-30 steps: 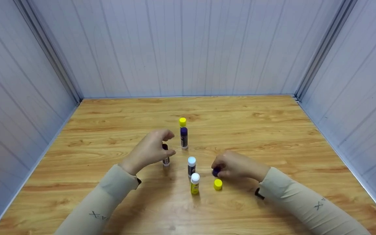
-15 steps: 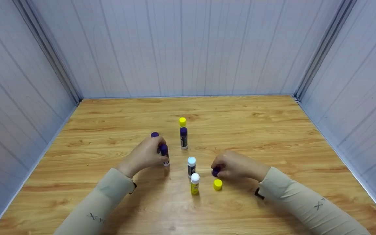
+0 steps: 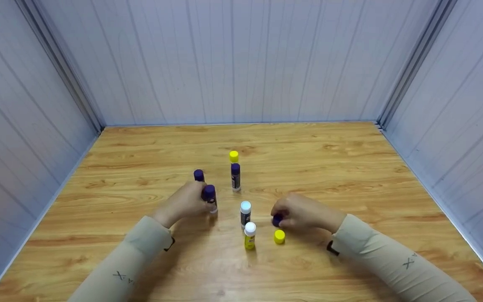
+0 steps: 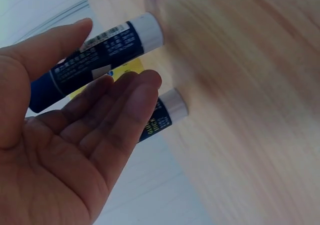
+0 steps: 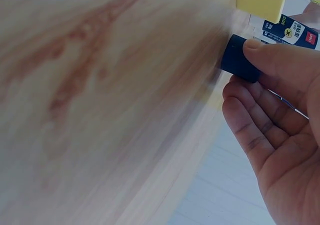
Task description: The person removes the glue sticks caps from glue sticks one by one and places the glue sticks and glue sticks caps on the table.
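Note:
In the head view my left hand [image 3: 183, 206] is around an upright glue stick [image 3: 210, 193] with a purple cap, thumb in front and fingers behind. The left wrist view shows the thumb lying along this stick's dark blue label [image 4: 100, 50]. Close behind that hand stands a second purple-capped glue stick [image 3: 199, 175], partly hidden by it. My right hand [image 3: 304, 214] pinches a loose purple cap [image 5: 240, 57] between thumb and fingers, low at the table. A loose yellow cap [image 3: 279, 237] sits just in front of it.
Between the hands stand a white-topped dark glue stick [image 3: 245, 210] and a white-topped yellow one [image 3: 250, 240]. Farther back, a purple-capped glue stick [image 3: 236, 178] partly hides a yellow-capped one [image 3: 234, 156]. Pale panel walls [image 3: 241, 63] enclose the wooden table [image 3: 329, 167].
My left hand has moved left and down, from open beside the purple-capped glue stick to around it, uncovering the second stick behind. The right hand stays in place with the purple cap.

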{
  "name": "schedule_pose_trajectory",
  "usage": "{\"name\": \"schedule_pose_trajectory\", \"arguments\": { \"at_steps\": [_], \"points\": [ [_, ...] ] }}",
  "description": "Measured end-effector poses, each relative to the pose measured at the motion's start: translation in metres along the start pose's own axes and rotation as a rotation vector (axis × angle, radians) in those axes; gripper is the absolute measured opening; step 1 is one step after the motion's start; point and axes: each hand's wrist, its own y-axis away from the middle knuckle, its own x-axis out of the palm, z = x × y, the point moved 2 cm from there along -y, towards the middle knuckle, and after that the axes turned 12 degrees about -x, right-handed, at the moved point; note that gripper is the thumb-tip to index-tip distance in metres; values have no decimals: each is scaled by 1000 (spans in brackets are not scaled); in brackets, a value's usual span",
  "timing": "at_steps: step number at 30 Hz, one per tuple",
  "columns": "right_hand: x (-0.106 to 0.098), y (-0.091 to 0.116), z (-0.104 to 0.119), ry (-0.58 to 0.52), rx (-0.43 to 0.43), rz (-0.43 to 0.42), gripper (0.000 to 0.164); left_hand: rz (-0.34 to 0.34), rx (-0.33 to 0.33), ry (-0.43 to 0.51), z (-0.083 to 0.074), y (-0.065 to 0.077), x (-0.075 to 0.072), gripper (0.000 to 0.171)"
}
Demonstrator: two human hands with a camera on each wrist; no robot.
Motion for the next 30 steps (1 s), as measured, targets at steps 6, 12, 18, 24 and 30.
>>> {"name": "schedule_pose_trajectory", "arguments": {
  "at_steps": [6,12,18,24,30],
  "points": [
    [1,-1,0,6,-18,9,23,-13,19,-22,0,0,2,27],
    [1,-1,-1,-2,-12,12,24,0,9,10,-3,3,2,28],
    [0,0,-2,-14,10,29,31,-19,54,21,-7,4,1,25],
    [-8,2,-2,-44,-5,28,39,-65,130,47,-13,7,-3,23],
    [-20,4,-2,-110,-20,-5,38,-105,170,71,-24,13,-7,19]
  ]
}}
